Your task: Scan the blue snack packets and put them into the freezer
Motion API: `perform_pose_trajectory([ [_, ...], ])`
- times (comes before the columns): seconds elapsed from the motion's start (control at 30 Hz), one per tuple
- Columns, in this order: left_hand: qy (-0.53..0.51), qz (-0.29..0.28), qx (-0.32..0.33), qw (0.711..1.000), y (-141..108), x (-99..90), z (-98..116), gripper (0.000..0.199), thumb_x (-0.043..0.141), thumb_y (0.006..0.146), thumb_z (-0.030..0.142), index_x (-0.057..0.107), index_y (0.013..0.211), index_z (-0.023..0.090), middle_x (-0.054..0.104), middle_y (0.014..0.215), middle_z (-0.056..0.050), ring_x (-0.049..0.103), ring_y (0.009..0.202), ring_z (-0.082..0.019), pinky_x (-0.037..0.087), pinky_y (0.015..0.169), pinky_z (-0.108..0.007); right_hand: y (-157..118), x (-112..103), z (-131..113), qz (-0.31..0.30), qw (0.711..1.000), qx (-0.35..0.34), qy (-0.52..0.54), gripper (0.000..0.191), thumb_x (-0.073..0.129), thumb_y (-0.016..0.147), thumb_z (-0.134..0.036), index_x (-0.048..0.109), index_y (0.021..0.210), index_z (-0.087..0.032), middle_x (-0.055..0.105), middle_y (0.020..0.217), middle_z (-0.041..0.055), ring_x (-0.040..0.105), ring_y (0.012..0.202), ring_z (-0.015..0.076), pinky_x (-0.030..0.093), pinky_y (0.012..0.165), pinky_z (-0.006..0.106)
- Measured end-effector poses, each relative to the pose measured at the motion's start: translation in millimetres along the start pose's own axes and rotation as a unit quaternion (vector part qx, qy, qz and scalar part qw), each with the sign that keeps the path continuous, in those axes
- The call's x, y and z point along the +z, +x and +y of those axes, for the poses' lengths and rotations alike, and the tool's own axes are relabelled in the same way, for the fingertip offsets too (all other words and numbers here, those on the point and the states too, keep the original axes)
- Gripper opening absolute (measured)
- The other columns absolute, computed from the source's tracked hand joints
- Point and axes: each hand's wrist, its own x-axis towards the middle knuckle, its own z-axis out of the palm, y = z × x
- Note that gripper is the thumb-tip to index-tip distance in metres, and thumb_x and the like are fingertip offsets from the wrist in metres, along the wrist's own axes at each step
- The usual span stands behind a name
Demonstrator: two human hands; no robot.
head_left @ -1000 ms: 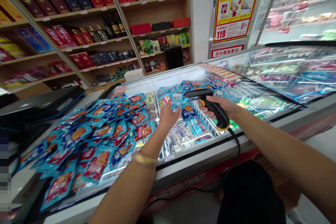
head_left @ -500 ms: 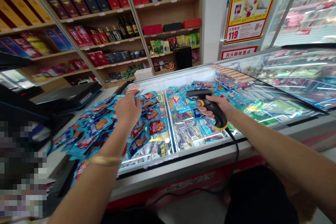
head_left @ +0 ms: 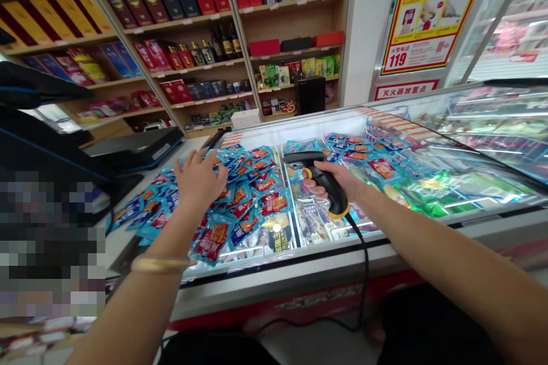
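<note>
My left hand (head_left: 200, 178), with a gold bracelet (head_left: 160, 265) on its wrist, is over a heap of small blue and red snack packets (head_left: 214, 238). Its fingers are bent and spread, and no packet shows in its grasp. In my right hand (head_left: 338, 182) is a black and yellow barcode scanner (head_left: 336, 197), its head pointing left above the freezer's glass top. More packets (head_left: 383, 169) lie behind and to the right of the scanner. The scanner's cable (head_left: 366, 265) hangs down over the freezer's front edge.
The glass-topped freezer (head_left: 325, 256) runs across the front, with frozen goods under its glass. A dark monitor or till (head_left: 38, 142) stands on the left, beside a black device (head_left: 141, 145). Shelves of boxes (head_left: 188, 71) line the back, and a red-yellow poster (head_left: 432, 17) hangs right.
My left hand has opened its fingers over the heap. My right hand with the scanner has moved left, towards the heap. The view has shifted slightly left.
</note>
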Motion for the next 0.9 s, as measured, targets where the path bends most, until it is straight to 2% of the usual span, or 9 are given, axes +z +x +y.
perform_pose_trajectory([
  [0.13,-0.069,0.001,0.072,0.995,-5,6.5,41,0.045,0.043,0.089,0.034,0.061,0.127,0.018,0.057,0.136,-0.014,0.048,0.13,-0.031,0.031,0.114,-0.051,-21,-11,-19,0.049,0.998,-0.043,-0.01,0.019,0.056,0.087,-0.035,0.052,0.092,-0.016,0.051,0.069,0.0015,0.043,0.05,0.0098,0.039,0.042,0.019],
  [0.23,-0.135,-0.056,0.146,0.978,-10,19.9,88,0.044,0.046,0.089,0.033,0.059,0.126,0.015,0.06,0.132,-0.014,0.051,0.127,-0.027,0.038,0.111,-0.044,-45,-25,-36,0.086,0.994,-0.07,-0.02,0.018,0.057,0.087,-0.034,0.052,0.094,-0.018,0.05,0.07,0.001,0.043,0.05,0.0098,0.039,0.042,0.019],
  [0.37,-0.188,-0.155,0.195,0.95,-24,34.6,160,0.046,0.049,0.091,0.037,0.055,0.131,0.015,0.055,0.138,-0.015,0.05,0.13,-0.026,0.041,0.11,-0.041,-81,-49,-49,0.142,0.986,-0.087,-0.024,0.017,0.059,0.084,-0.032,0.053,0.092,-0.018,0.051,0.071,0.0013,0.043,0.05,0.0092,0.039,0.043,0.019],
  [0.47,-0.174,-0.216,0.214,0.937,-35,39.7,203,0.057,0.051,0.09,0.049,0.052,0.134,0.013,0.053,0.141,-0.016,0.05,0.131,-0.028,0.042,0.109,-0.04,-99,-61,-52,0.174,0.98,-0.096,-0.018,0.017,0.06,0.084,-0.032,0.052,0.09,-0.018,0.049,0.068,0.0008,0.041,0.049,0.0094,0.038,0.041,0.019],
  [0.53,-0.146,-0.232,0.233,0.933,-41,41.4,221,0.064,0.054,0.085,0.058,0.054,0.131,0.013,0.056,0.136,-0.017,0.052,0.127,-0.031,0.044,0.106,-0.042,-104,-63,-52,0.185,0.978,-0.096,-0.016,0.017,0.058,0.084,-0.033,0.052,0.089,-0.018,0.048,0.067,0.001,0.04,0.049,0.0098,0.037,0.041,0.019],
  [0.63,-0.104,-0.245,0.261,0.928,-46,42.2,231,0.06,0.059,0.081,0.061,0.061,0.119,0.015,0.065,0.121,-0.015,0.059,0.116,-0.033,0.048,0.099,-0.043,-102,-60,-51,0.181,0.979,-0.097,-0.015,0.017,0.056,0.085,-0.033,0.053,0.089,-0.016,0.049,0.067,0.0016,0.039,0.049,0.0096,0.037,0.041,0.019],
  [0.77,-0.081,-0.261,0.266,0.925,-44,43.9,223,0.034,0.062,0.084,0.035,0.065,0.112,0.015,0.071,0.106,-0.014,0.066,0.102,-0.031,0.054,0.085,-0.04,-97,-55,-49,0.159,0.983,-0.094,-0.025,0.019,0.058,0.085,-0.034,0.053,0.088,-0.016,0.05,0.067,0.0024,0.04,0.05,0.0098,0.037,0.042,0.02],
  [0.83,-0.129,-0.253,0.218,0.934,-40,47.4,214,0.025,0.058,0.086,0.026,0.067,0.107,0.016,0.072,0.099,-0.012,0.068,0.096,-0.029,0.054,0.084,-0.04,-97,-54,-49,0.15,0.984,-0.094,-0.029,0.02,0.059,0.084,-0.034,0.053,0.088,-0.016,0.05,0.068,0.0025,0.041,0.05,0.0099,0.037,0.042,0.02],
  [0.9,-0.235,-0.237,0.115,0.936,-35,53.1,206,0.019,0.054,0.087,0.024,0.068,0.097,0.015,0.072,0.088,-0.009,0.069,0.089,-0.026,0.055,0.085,-0.042,-98,-53,-49,0.144,0.984,-0.098,-0.029,0.02,0.059,0.084,-0.034,0.053,0.088,-0.016,0.05,0.068,0.0022,0.04,0.05,0.0099,0.037,0.042,0.02],
])
